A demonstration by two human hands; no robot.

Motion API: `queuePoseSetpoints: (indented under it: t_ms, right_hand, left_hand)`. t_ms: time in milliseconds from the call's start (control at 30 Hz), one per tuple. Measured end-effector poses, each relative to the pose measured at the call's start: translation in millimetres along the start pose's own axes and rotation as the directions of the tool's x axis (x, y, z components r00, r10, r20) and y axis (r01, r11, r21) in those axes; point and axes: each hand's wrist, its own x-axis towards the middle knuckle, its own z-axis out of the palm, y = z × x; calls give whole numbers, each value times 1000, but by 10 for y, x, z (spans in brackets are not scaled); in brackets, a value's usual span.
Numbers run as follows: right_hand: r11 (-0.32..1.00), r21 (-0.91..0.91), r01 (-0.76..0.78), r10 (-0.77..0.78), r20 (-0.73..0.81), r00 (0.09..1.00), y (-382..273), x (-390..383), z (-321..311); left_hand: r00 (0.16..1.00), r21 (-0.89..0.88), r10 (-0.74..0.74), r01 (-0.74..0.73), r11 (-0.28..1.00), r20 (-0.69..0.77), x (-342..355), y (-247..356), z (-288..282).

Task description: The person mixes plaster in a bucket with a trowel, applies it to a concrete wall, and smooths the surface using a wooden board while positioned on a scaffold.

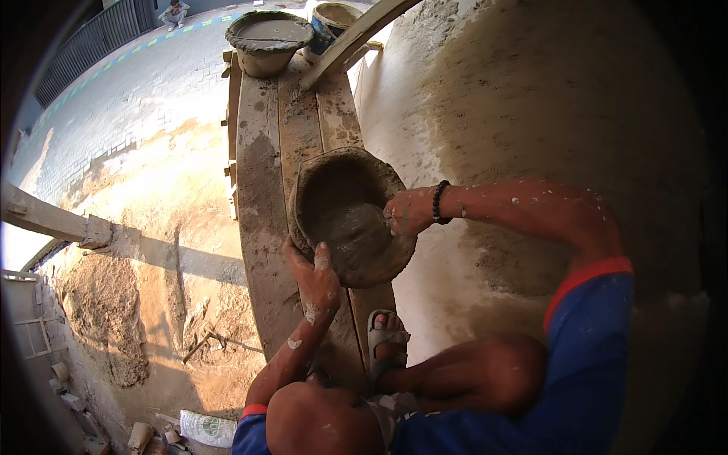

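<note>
A mud-crusted round basin [345,250] with wet grey mortar inside rests on a wooden plank platform [262,182] in front of me. My left hand [311,274] grips its near left rim, thumb up along the edge. My right hand [407,210] reaches over the right side into the basin, fingers curled at the mortar; what they hold, if anything, is hidden. My sandaled foot [388,341] is on the planks just below the basin.
Two buckets [269,61] [337,17] stand at the platform's far end beside a slanting beam [356,38]. A mortar-stained wall [553,114] runs along the right. Left and below lie sandy ground [152,273], a timber [53,220] and a sack [206,427]. A person [174,14] crouches far off.
</note>
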Motion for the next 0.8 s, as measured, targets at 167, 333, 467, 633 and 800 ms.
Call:
queuePoseSetpoints:
  t_ms: [167, 333, 467, 633, 800]
  right_hand:
    - [630, 654, -418, 285, 306, 908, -275, -166, -8]
    - [-148, 801, -581, 433, 580, 690, -488, -151, -432]
    - [-208, 805, -556, 363, 592, 720, -532, -190, -315]
    - [-278, 841, -465, 324, 538, 778, -633, -236, -388]
    - [-468, 834, -292, 350, 478, 805, -728, 85, -446]
  left_hand:
    - [1000, -67, -12, 14, 998, 26, -89, -58, 38]
    - [996, 108, 87, -86, 990, -12, -94, -183, -11]
    - [999, -8, 50, -50, 999, 1, -95, -212, -19]
    - [1000, 16, 20, -20, 1000, 1, -105, -161, -51]
    - [999, 50, -5, 7, 999, -48, -78, -217, -84]
